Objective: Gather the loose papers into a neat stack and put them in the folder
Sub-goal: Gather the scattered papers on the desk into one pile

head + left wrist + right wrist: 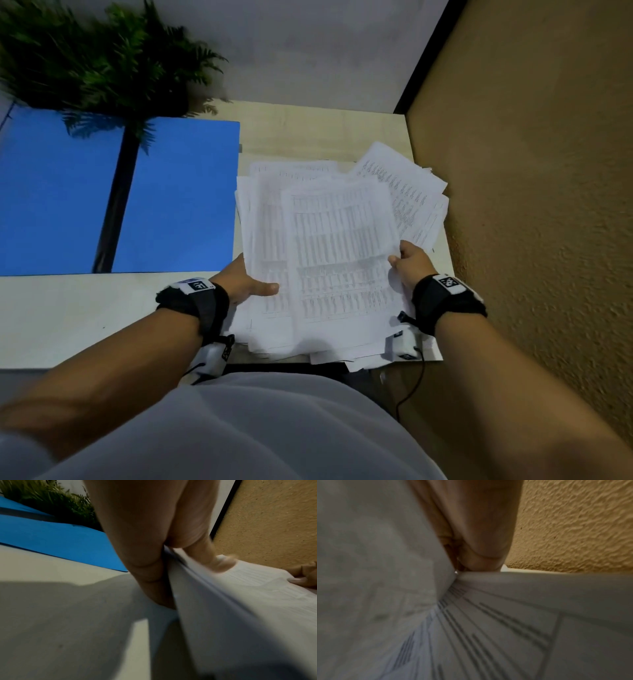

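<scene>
A loose, fanned pile of white printed papers (335, 246) lies on the right part of the desk. My left hand (248, 284) grips the pile's left edge, thumb on top and fingers underneath. In the left wrist view the thumb (211, 555) presses on the papers (240, 608). My right hand (411, 262) pinches the right edge of the upper sheets; the right wrist view shows its fingers (481, 545) against lined sheets (471, 628). An open blue folder (178, 198) with a dark spine lies flat to the left of the pile.
A fern-like plant (102, 58) hangs over the folder's far side. A textured ochre wall (534, 205) runs close along the desk's right edge. Some sheets overhang the pale desk's (68, 315) front edge near my body.
</scene>
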The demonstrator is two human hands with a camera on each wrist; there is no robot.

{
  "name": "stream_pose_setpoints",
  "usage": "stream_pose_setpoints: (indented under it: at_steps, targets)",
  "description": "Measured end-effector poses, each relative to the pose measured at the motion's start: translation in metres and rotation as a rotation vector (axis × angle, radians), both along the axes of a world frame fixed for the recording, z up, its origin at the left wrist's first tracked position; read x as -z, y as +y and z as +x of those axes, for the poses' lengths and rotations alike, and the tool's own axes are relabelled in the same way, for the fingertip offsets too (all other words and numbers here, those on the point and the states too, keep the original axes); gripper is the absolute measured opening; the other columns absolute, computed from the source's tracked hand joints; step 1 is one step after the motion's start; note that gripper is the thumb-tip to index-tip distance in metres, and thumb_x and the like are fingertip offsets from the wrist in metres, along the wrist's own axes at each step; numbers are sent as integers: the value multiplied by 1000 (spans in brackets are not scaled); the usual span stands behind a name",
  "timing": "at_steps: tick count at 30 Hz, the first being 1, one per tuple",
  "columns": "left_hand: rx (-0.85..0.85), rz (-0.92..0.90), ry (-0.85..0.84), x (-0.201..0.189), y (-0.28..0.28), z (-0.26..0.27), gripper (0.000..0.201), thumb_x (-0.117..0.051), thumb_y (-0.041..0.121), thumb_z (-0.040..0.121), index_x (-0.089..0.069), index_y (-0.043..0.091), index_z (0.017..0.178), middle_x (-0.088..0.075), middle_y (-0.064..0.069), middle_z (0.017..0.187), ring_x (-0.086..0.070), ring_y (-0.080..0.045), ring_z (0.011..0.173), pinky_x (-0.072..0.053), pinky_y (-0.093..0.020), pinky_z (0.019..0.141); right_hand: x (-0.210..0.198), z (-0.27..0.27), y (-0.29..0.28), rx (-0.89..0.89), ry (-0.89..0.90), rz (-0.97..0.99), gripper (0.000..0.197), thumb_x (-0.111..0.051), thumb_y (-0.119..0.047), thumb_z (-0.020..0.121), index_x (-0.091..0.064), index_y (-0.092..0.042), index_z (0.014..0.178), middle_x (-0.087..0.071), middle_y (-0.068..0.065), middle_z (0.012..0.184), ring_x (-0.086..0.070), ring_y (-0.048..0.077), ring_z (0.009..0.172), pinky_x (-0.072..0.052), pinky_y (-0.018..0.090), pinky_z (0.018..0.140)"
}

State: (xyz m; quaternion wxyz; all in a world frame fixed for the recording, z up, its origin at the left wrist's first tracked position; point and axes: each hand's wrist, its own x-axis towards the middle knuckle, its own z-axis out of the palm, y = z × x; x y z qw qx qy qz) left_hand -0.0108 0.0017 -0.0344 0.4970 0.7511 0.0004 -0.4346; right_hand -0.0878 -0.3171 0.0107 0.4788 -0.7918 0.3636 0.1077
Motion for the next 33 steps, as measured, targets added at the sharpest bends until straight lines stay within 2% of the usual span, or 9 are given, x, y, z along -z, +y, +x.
stream_pose_setpoints:
  at_steps: [5, 8, 11, 14, 18, 21, 23, 26, 33]
  targets:
    - [-71, 65, -62, 2, -1, 2, 108, -81, 69, 59, -35, 29, 147, -52, 16, 141, -49, -10, 130, -40, -42, 112, 4, 15, 44, -69, 72, -80, 42, -37, -4, 98, -34, -2, 140, -52, 19, 125, -53, 30, 112, -38, 30, 87]
    - [-125, 91, -39, 1, -6, -1, 107, -89, 57, 58, -37, 28, 146, -56, 14, 138, -52, -13, 129, -42, -42, 110, 12, 21, 74, -57, 61, -80, 43, -38, -3, 97, -33, -4, 140, -43, 8, 106, -45, 19, 95, -40, 31, 89]
    - [-146, 154, -64, 3, -9, -2, 80, -87, 24, 73, -46, 18, 142, -61, 0, 136, -57, -22, 125, -44, -39, 106, 21, 23, 85, -93, 29, 20, 33, -36, -1, 96, -42, -5, 127, -45, 6, 103, -44, 16, 91, -38, 23, 80]
    - [-125, 226, -77, 5, -12, -1, 69, -79, 14, 82, -46, 12, 142, -59, -4, 138, -56, -26, 127, -43, -36, 106, 18, 23, 60, 130, -70, -142, 27, -41, -2, 93, -53, -7, 116, -53, 11, 113, -52, 22, 94, -41, 25, 76]
    - [-97, 241, -70, 8, -10, 1, 64, -72, 10, 87, -43, 11, 145, -57, -8, 142, -53, -28, 131, -40, -36, 107, 20, 9, 8, 58, 151, -456, 53, -64, -29, 86, -44, -14, 133, -48, 11, 133, -44, 30, 122, -40, 45, 101]
    - [-114, 215, -42, 9, -5, 3, 63, -70, 10, 89, -42, 11, 146, -57, -9, 142, -52, -29, 132, -38, -44, 113, 24, 0, 2, -47, 147, -251, 70, -71, -38, 82, -36, -11, 137, -52, 10, 123, -51, 27, 106, -45, 34, 90]
    - [-117, 192, -20, 8, -2, 4, 65, -70, 12, 89, -41, 14, 147, -56, -7, 143, -51, -30, 132, -38, -48, 113, 30, 1, 7, -119, 129, -202, 58, -71, -33, 83, -44, -8, 127, -54, 6, 111, -54, 25, 100, -44, 27, 79]
    - [-100, 160, -30, 7, 2, 4, 62, -67, 13, 91, -42, 17, 146, -56, -3, 140, -50, -28, 131, -36, -48, 114, 43, 7, 8, -53, 94, -161, 22, -69, -24, 86, -53, -9, 81, -55, 2, 82, -53, 21, 86, -36, 23, 56]
    - [-129, 43, 19, 18, 12, 2, 59, -66, 11, 86, -49, 20, 142, -62, -1, 136, -52, -27, 131, -34, -51, 116, 26, -9, -15, 231, -79, -200, 27, -63, -10, 88, -45, -11, 68, -51, 9, 77, -50, 19, 77, -36, 23, 55]
